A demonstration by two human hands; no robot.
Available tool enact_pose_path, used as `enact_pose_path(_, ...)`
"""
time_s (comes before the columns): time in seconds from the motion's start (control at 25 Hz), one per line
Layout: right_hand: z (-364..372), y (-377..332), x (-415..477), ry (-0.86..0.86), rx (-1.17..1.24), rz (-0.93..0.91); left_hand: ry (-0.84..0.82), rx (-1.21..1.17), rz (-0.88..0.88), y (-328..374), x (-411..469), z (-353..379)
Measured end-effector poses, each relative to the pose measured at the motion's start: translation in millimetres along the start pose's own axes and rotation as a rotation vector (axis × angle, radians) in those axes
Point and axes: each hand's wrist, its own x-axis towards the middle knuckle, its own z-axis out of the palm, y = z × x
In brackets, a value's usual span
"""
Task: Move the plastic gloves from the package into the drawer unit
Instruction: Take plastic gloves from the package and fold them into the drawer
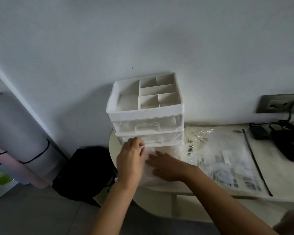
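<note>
Head view. The left hand (131, 158) has its fingers curled, thumb and fingertips pinching a fold of thin white film at the far edge of the plastic gloves (147, 175). The right hand (166, 165) lies flat with straight fingers spread, pressing on the same pile from the right. The gloves form a loose translucent heap directly under and between both hands, and the heap's long axis appears to run from the person toward the wall. Straight ahead of the fingertips, touching or nearly touching the far end of the heap, stands the drawer unit (148, 116). Its lower drawer (159, 137) faces the hands at about knuckle height. Because the film is pale and blurred against the pale counter (282, 175), it cannot be told whether that drawer is pulled out beneath the heap or whether the heap rests on the counter in front of it. The coming move probably turns on this forward relation: the gloves must travel away from the person, along their own axis, into the drawer. The left hand is the nearer to the drawer front, and it alone has a grip. The flattened package (224, 150) lies well to the right of the right hand.
</note>
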Motion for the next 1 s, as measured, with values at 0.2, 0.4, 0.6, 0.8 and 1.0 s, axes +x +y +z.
enact_pose_path(0.2,-3.7,6.1,6.3,-0.016,-0.024,-0.007,-0.614,0.068,-0.167,5.9,-1.0,30.1)
enact_pose_path(0.4,-13.7,8.6,2.4,-0.116,-0.099,0.052,-0.953,0.08,-0.291,-7.1,2.0,41.8)
enact_pose_path(0.6,-22.1,5.0,0.7,-0.063,-0.345,0.311,-1.077,0.122,-0.366,-12.6,11.0,44.7)
enact_pose_path(0.8,-23.8,4.8,1.8,-0.165,-0.305,0.276,-1.111,0.193,-0.382,-14.2,13.3,51.9)
enact_pose_path(1.0,-37.6,9.8,-26.2,-0.026,0.011,0.161,-1.063,0.193,-0.377,-4.6,13.2,41.6)
